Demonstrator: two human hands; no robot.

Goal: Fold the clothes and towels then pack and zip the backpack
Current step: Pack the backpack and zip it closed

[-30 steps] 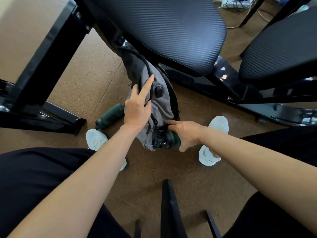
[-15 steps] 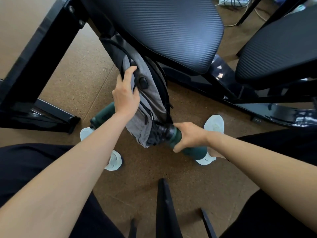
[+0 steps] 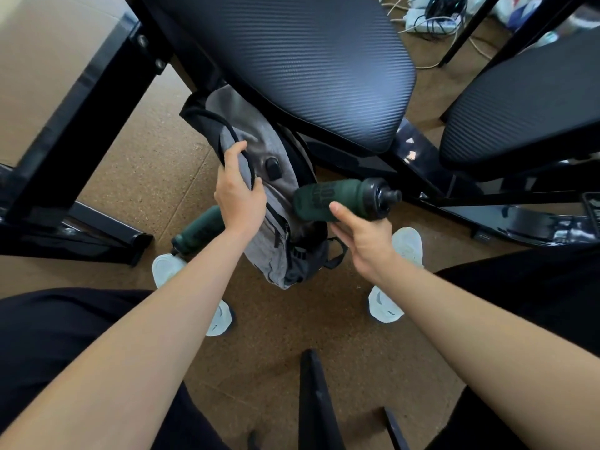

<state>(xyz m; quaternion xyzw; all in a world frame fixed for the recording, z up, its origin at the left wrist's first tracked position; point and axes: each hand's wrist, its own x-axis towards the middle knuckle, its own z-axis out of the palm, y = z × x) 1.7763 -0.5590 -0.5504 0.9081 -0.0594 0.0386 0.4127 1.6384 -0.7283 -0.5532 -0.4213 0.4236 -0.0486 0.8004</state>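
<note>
A grey backpack [image 3: 279, 254] with black trim stands on the floor between my feet, leaning under a black chair seat. My left hand [image 3: 238, 193] grips its top edge by the black strap. My right hand [image 3: 363, 237] holds a dark green bottle [image 3: 337, 199] with a black cap, lying sideways just right of the backpack, its base at the side pocket. A second dark green bottle [image 3: 199, 230] sits in the pocket on the backpack's left side, partly hidden by my left wrist. No clothes or towels are in view.
A black padded seat [image 3: 292, 60] overhangs the backpack, and another seat [image 3: 526, 108] stands at the right. Black metal frame legs [image 3: 74, 125] run at the left. Cables [image 3: 431, 21] lie on the brown floor at the back. My white shoes [image 3: 386, 306] flank the bag.
My right hand has pulled the green bottle out of the backpack's right side pocket and lifted it up to the right. My left hand slid higher on the backpack's top.
</note>
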